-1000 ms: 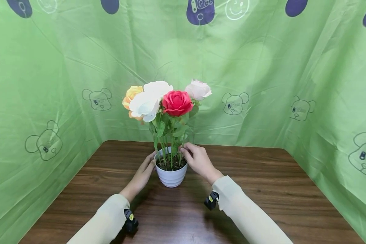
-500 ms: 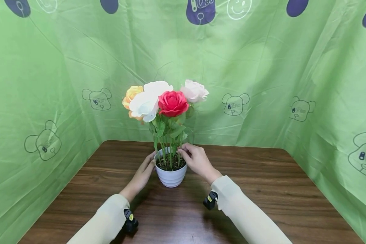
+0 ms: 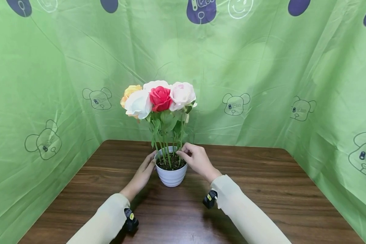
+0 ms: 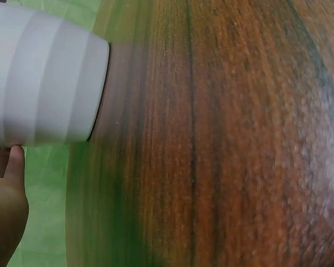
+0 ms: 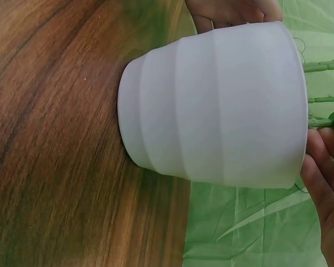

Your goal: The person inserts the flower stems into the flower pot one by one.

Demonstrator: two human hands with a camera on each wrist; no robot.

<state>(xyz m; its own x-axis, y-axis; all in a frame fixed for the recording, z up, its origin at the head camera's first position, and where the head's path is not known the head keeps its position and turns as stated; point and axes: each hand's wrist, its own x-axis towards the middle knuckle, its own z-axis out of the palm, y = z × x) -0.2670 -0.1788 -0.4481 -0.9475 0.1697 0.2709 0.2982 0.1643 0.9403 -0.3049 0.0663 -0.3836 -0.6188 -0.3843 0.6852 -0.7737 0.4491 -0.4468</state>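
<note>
A white ribbed flowerpot (image 3: 171,178) filled with dark soil stands on the wooden table, holding several artificial roses. My left hand (image 3: 144,170) lies against the pot's left side, its extended fingers touching the wall near the rim. At the right rim, my right hand (image 3: 197,162) pinches a green stem (image 5: 322,123) between thumb and fingers, low over the soil. That stem rises toward the pale pink rose (image 3: 182,96). Beside it are a red rose (image 3: 160,98), a white rose (image 3: 138,104) and an orange-yellow rose (image 3: 129,93). Another white bloom is partly hidden behind them.
The dark wood table (image 3: 247,189) extends around the pot on both sides. A green curtain (image 3: 262,67) with cartoon bear prints hangs behind and at both sides. Each sleeve cuff carries a small black wrist camera (image 3: 209,199).
The pale pink rose has swung left and turned, and the red rose has shifted left beside the white one. My right hand moved slightly left; my left hand stayed against the pot.
</note>
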